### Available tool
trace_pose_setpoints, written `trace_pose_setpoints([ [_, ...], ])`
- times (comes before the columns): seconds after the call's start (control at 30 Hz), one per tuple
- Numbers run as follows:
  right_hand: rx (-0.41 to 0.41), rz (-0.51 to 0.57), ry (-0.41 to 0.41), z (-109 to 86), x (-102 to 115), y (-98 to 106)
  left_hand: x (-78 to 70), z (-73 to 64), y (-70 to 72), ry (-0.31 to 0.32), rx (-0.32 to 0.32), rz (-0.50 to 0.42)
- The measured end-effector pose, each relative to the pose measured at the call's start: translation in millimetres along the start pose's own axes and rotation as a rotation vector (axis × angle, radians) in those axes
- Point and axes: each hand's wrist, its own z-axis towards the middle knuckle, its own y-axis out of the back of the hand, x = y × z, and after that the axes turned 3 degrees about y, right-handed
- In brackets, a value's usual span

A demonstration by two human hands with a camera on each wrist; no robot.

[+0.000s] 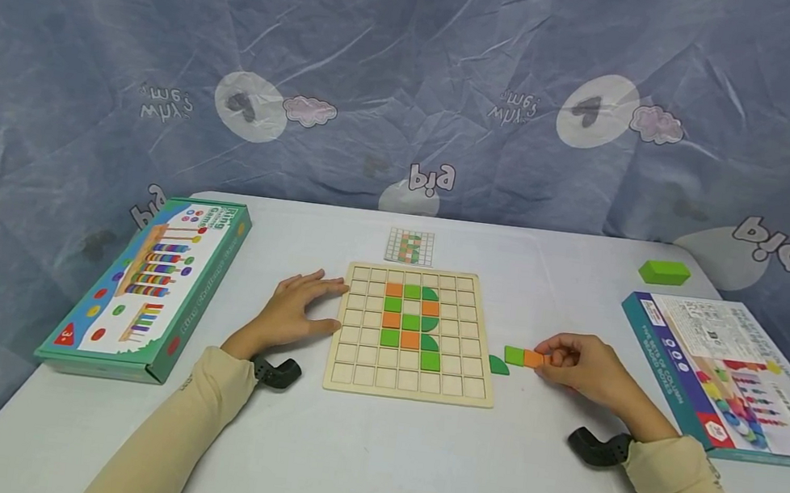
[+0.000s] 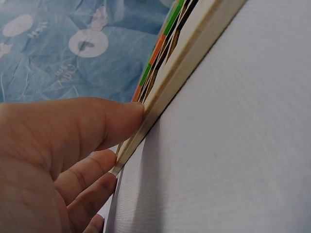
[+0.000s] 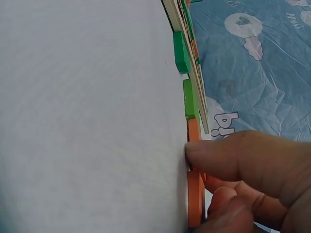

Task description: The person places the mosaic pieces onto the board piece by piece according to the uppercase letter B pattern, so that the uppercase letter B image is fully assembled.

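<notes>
A wooden grid board (image 1: 358,376) lies on the table with orange and green square tiles and dark green quarter-round tiles set in its cells. My left hand (image 1: 291,308) rests at the board's left edge, thumb and fingertips against the side with the fingers spread. To the right of the board, my right hand (image 1: 584,367) pinches at an orange square tile (image 1: 532,360) in a short row. A light green square tile (image 1: 514,356) adjoins it, and a dark green quarter-round tile (image 1: 498,365) lies by the board. Another orange tile (image 3: 195,199) shows under my fingers in the right wrist view.
A small pattern card (image 1: 409,246) lies behind the board. Game boxes stand at both sides, one green-edged box (image 1: 142,283) at left and one teal-edged box (image 1: 738,383) at right. A green block (image 1: 664,272) sits at the back right. A printed cloth hangs behind the table.
</notes>
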Motion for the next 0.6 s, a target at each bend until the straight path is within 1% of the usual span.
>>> trace_pose_setpoints([
  [0.17, -0.023, -0.009, 0.007, -0.1, 2.2, -0.7, 0.4, 0.3, -0.6, 0.001, 0.002, 0.003],
  [0.33, -0.033, -0.002, 0.046, -1.7, 8.8, -0.7, 0.7, 0.4, -0.3, 0.000, 0.001, 0.003],
  [0.6, 0.026, 0.054, 0.081, -1.7, 25.4, -6.4, -0.3, -0.4, 0.5, -0.005, 0.000, -0.002],
])
